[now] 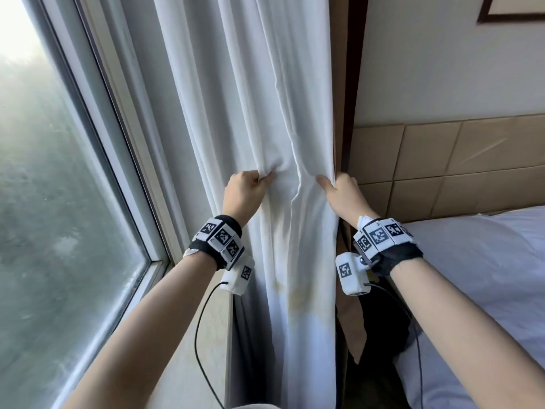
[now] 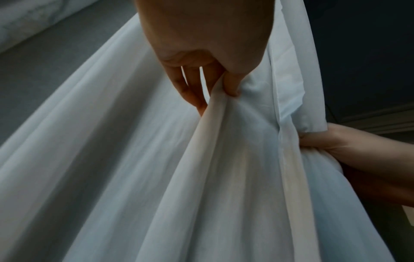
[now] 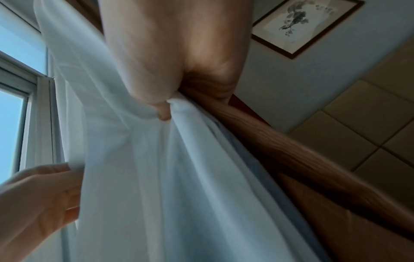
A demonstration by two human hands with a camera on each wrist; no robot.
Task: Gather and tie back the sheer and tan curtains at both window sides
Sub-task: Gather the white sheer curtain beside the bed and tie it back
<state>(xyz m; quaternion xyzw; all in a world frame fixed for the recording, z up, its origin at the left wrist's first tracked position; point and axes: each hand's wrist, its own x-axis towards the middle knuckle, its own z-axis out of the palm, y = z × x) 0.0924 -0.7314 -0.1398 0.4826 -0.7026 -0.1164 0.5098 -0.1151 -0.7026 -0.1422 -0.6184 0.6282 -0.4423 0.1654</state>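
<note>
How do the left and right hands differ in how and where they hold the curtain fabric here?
The left hand pinches a fold in the white curtain toward the window side; the right hand grips that curtain's edge next to the tan curtain. The left grips white fabric alone; whether the right also catches tan fabric is unclear. Both hold at about the same height.

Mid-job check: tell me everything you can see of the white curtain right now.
The white curtain hangs in long vertical folds between the window and the tan curtain. It looks like thin, soft fabric with a hemmed edge, and has yellowish stains lower down. It is not tied. The left hand pinches a fold at its middle; the right hand grips its right edge at about the same height, bunching the cloth between them.
</note>
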